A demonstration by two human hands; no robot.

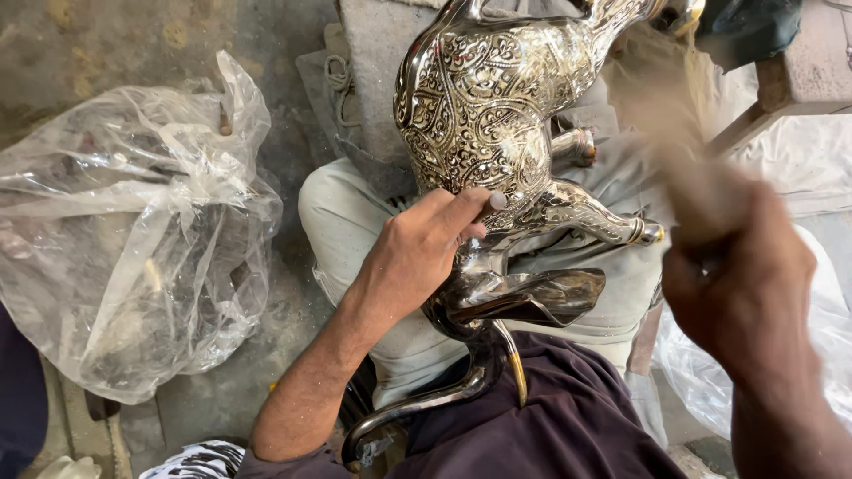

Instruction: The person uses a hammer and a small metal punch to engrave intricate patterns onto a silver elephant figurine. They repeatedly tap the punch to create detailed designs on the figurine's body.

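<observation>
A shiny silver metal animal figurine (484, 98) with engraved scroll patterns lies across my lap, its curved horns (444, 399) pointing toward me and its legs (603, 222) sticking out to the right. My left hand (422, 248) grips the figurine at its neck, thumb pressed on the engraved body. At the right, my right hand (741, 284) is closed around a blurred, fast-moving brush or cloth (674, 115) that sweeps near the upper part of the figurine. What exactly the right hand holds is smeared by motion.
A large crumpled clear plastic bag (133, 222) lies on the dirty concrete floor (115, 35) at left. More plastic sheeting (799, 160) sits at right. Grey cloth (373, 62) lies under the figurine, and a wooden bench edge (799, 98) shows at top right.
</observation>
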